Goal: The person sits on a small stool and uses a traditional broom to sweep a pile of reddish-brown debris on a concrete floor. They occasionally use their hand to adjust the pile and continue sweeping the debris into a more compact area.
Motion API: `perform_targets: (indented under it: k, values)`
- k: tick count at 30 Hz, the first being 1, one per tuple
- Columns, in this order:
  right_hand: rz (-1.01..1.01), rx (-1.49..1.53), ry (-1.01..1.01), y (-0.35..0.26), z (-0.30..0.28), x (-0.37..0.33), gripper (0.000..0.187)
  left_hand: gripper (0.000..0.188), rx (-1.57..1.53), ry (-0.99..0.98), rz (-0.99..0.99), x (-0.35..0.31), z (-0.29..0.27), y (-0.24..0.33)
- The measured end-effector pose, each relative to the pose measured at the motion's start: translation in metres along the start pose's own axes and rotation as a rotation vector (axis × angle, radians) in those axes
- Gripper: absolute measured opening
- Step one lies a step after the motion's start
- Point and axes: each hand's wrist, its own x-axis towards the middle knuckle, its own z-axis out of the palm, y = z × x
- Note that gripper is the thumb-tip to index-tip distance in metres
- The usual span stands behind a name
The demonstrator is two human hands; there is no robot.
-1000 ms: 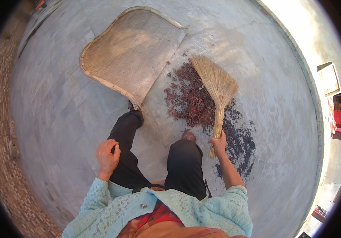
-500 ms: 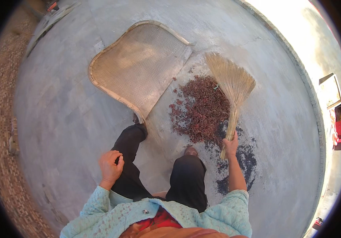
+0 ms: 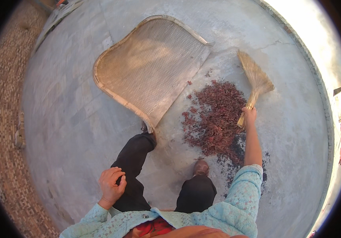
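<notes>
My right hand is wrapped round the handle of a straw broom, its fanned bristles pointing away from me. The bristles are at the far right of a reddish-brown heap of dried clusters, which look like small dried berries or seed heads. Small dark grains lie scattered along the heap's near right side, partly hidden by my right forearm. My left hand hovers by my left thigh with nothing in it, its fingers loosely bent and the thumb apart. Left of the heap lies a large woven winnowing basket, its flat edge facing the heap.
My left foot is at the basket's near corner, and my right shoe stands just short of the heap. Grey concrete floor surrounds everything. A brick strip runs along the left, and a raised curb curves along the right.
My right hand has moved the broom farther away and to the right, off the heap's top right edge. My left hand stays by my thigh. The view has shifted a little.
</notes>
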Motion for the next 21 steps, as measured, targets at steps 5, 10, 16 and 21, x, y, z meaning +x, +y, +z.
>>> perform_targets:
  k: [5,10,16,21]
  values:
    - [0.037,-0.371,-0.055,0.008,-0.015,-0.010,0.036,0.012,-0.023,0.032,0.030,0.007,0.003,0.009]
    - [0.153,-0.507,-0.194,0.024,-0.006,-0.152,0.055,0.010,-0.002,0.047,-0.002,0.000,-0.008,0.008]
    - [0.139,-0.645,-0.221,0.050,-0.078,-0.296,0.074,0.010,-0.032,0.089,-0.016,-0.015,0.000,0.000]
    - [0.314,-0.674,-0.179,0.090,-0.129,-0.358,0.064,0.007,-0.085,0.070,-0.050,-0.023,0.002,-0.001]
